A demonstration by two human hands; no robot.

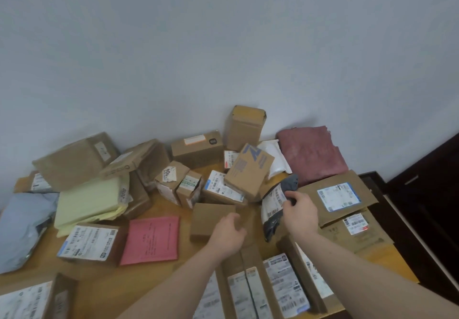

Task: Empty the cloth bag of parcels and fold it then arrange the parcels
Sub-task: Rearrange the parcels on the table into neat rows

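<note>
While your right hand (299, 209) pinches the upper edge of a dark grey plastic mailer bag with a white shipping label (274, 208), your left hand (229, 234) hovers with loosely curled fingers, holding nothing, over a plain brown cardboard box (208, 219) at the middle of the wooden table (99, 279). That mailer stands tilted between the plain box and a flat brown cardboard envelope with a blue-edged label (340, 194). You have the folded dark red cloth bag (313, 154) lying at the far right corner against the wall, touching a white padded mailer (275, 157). Around your hands the parcels lie scattered: a pink padded envelope (151, 240) to the left, pale green flat packets (92, 199) beyond it, and a tall brown carton (244, 127) upright against the wall.
</note>
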